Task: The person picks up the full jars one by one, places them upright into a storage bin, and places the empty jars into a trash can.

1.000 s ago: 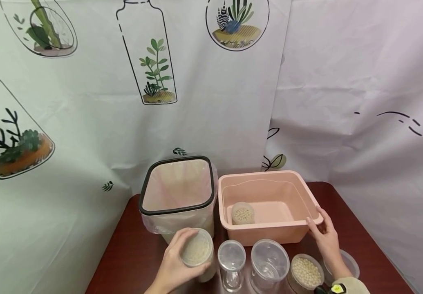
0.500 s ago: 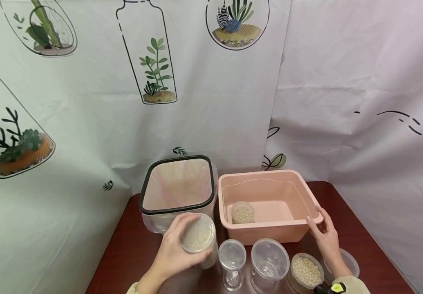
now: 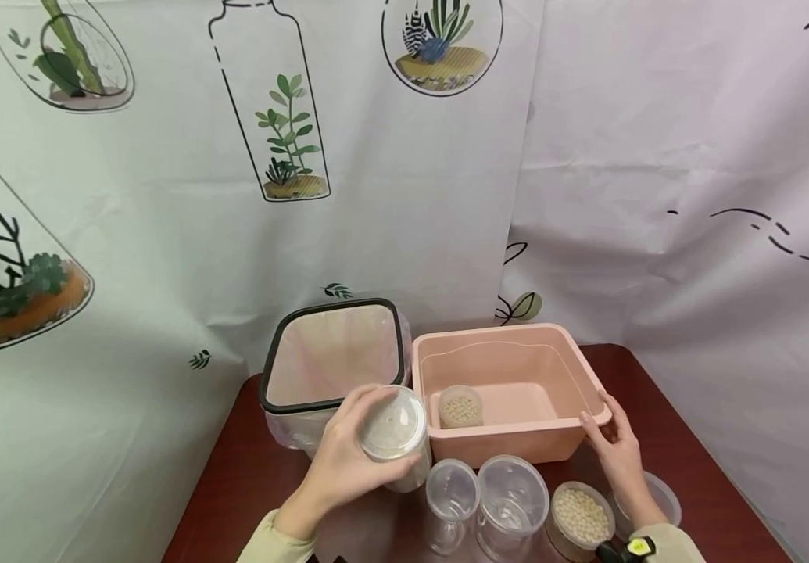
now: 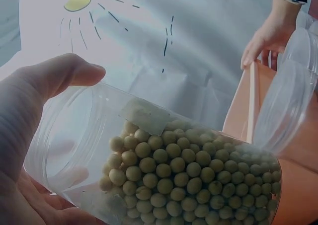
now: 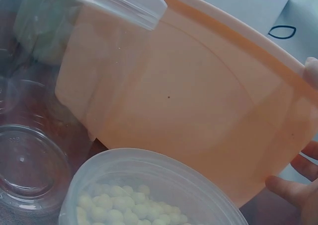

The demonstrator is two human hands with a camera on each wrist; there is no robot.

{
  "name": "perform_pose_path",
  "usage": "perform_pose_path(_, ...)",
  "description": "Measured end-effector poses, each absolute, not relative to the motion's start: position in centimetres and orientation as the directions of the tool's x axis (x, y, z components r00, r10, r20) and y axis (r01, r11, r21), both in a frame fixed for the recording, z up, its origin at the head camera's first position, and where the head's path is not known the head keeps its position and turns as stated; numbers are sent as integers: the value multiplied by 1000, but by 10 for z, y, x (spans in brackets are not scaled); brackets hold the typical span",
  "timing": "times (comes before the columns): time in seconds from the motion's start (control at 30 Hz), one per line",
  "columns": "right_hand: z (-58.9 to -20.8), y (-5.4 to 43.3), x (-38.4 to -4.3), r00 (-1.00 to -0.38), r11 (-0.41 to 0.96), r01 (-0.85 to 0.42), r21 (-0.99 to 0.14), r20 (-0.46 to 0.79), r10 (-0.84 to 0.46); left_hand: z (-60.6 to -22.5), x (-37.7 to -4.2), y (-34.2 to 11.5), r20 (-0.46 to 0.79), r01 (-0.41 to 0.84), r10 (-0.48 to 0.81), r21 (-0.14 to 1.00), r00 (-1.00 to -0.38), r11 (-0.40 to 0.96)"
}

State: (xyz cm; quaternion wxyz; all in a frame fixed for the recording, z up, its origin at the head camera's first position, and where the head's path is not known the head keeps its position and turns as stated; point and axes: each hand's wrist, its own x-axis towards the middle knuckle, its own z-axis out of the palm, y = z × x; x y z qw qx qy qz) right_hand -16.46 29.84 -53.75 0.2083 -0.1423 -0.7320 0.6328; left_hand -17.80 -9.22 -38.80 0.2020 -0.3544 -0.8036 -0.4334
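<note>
My left hand (image 3: 348, 453) grips a clear lidded jar (image 3: 394, 424) near its top, fingers on one side and thumb on the other. The left wrist view shows dried pale-green peas or beans (image 4: 174, 180) filling much of that jar. It is held up above the table, close to the front left of a pink basin (image 3: 510, 446). My right hand (image 3: 621, 457) holds the basin's front right corner, with its thumb outside the wall. Inside the basin, at the left, stands a tub of pale beans (image 3: 460, 408).
A bin with a black rim (image 3: 330, 405) and a bag liner stands left of the basin. In front are a narrow clear jar (image 3: 452, 489), a wider clear jar (image 3: 513, 496) and a tub of round pale beans (image 3: 580, 514). Another clear container (image 3: 663, 500) is partly behind my right wrist.
My left hand has lifted the bean jar and carried it to the right, towards the basin. The right hand keeps its hold on the basin corner. The head view has shifted slightly.
</note>
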Motion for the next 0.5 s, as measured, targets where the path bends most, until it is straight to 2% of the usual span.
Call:
perform_pose_path(0.33,-538,297,-166,-868,169,-50,-984,126,480,-376,-191,-75,640,765,421,555,-643,327)
perform_pose_path(0.5,-539,296,-165,-862,159,-65,-985,135,489,-370,-197,-64,621,753,428,567,-657,334)
